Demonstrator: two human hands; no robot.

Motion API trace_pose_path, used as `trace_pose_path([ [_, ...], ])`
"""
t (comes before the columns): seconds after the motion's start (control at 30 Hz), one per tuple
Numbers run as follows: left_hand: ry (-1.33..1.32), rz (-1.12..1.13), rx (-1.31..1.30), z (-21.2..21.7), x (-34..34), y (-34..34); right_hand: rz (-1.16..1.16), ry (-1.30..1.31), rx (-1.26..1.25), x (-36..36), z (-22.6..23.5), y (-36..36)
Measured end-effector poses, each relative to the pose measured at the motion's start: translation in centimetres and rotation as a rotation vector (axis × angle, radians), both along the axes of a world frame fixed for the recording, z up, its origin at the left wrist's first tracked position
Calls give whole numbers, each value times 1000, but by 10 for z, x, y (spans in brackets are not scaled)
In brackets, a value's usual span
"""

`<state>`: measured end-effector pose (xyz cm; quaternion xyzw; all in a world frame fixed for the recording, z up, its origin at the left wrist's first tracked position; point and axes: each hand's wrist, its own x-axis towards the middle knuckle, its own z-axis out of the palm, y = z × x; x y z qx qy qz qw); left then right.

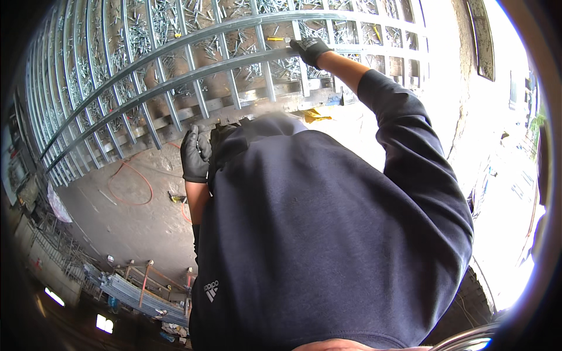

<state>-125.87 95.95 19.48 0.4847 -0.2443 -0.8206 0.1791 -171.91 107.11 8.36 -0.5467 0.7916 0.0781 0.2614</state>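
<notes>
My right hand [310, 50], in a black glove, reaches out over a frame of galvanised metal bars [263, 57]. Its fingers look closed at the end of a short yellow stick-shaped tool [276, 39], whose exact kind is too small to tell. The hand lies by the curved rail, partly covering it. My left hand [196, 155], gloved in black too, is beside my waist, below the frame's near edge. Its fingers are curled in, and whatever they may hold is hidden.
Many loose screws or bolts [167, 20] lie scattered beneath the bars. A second yellow stick [376, 33] is among them at the right. An orange hose [151, 188] loops on the floor near a yellow-and-black tool [175, 198]. Stacked metal profiles [132, 292] stand at lower left.
</notes>
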Motion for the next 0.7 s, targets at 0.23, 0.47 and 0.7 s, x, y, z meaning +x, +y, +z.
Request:
trace_pose_path([
  [0.23,-1,-57,-21,-11,-15,-7,329,200,78,18,-1,3],
  [0.47,-22,-45,26,3,-16,-3,52,6,72,7,-13,-8],
  [0.7,68,-182,24,8,-17,-13,-412,-537,-218,43,-3,-15],
])
